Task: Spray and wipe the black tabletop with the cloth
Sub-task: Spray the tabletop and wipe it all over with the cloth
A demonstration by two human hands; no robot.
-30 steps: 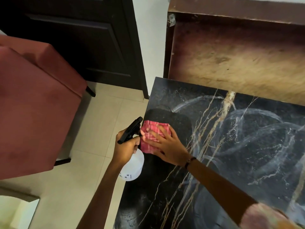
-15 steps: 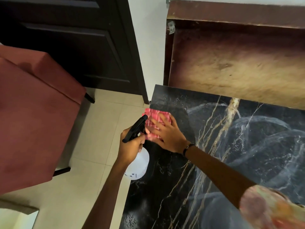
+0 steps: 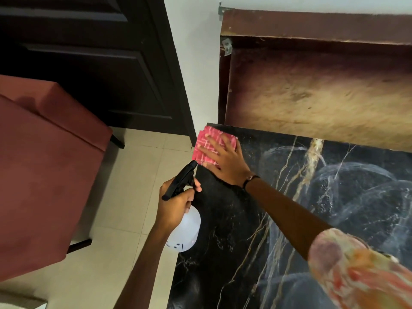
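The black marble tabletop (image 3: 312,219) with gold and white veins fills the lower right, streaked with wet wipe marks. A folded red checked cloth (image 3: 206,146) lies on its far left corner, partly overhanging the edge. My right hand (image 3: 225,159) presses flat on the cloth, fingers spread. My left hand (image 3: 176,202) grips a white spray bottle (image 3: 185,233) with a black trigger head, held off the table's left edge over the floor, nozzle pointing toward the cloth.
A red upholstered chair (image 3: 44,163) stands on the beige tile floor (image 3: 124,186) to the left. A dark door (image 3: 89,63) is behind it. A brown wooden panel (image 3: 312,85) rises along the table's far edge against the wall.
My right hand has slid the cloth away from me along the left edge to the table's far corner. The left hand with the bottle followed slightly.
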